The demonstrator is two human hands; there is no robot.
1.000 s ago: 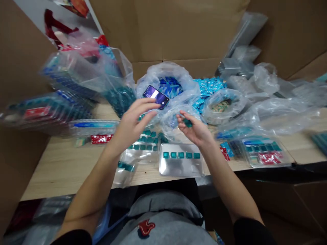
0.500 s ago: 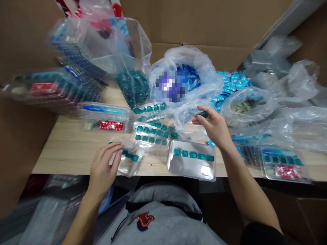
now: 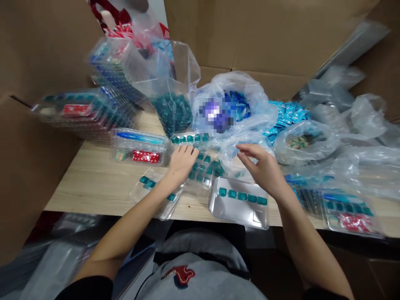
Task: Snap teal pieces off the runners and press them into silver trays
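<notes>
My left hand (image 3: 182, 164) reaches over the middle trays of teal square pieces (image 3: 200, 166). Its fingers are bent down, and the fingertips and anything under them are hidden. Above it lies another clear tray with a row of teal pieces (image 3: 190, 138). Under my left forearm rests a clear plastic tray (image 3: 167, 212) with teal pieces, partly covered. My right hand (image 3: 261, 168) hovers by a crumpled clear bag, thumb and fingers a little apart, with nothing visible between them. Just below it, a clear tray (image 3: 239, 212) near the table edge carries a row of teal pieces.
Stacked filled packs (image 3: 78, 110) stand at the left, near a pack with a blue pen (image 3: 139, 138). Behind are a bag of teal pieces (image 3: 173, 110), a bag of blue packets (image 3: 237, 104) and light-blue sachets (image 3: 289, 112). More filled packs (image 3: 351, 212) stand right.
My left hand has moved right and forward, from the left tray to the middle trays. The teal piece seen in my right fingers no longer shows. The view has shifted slightly.
</notes>
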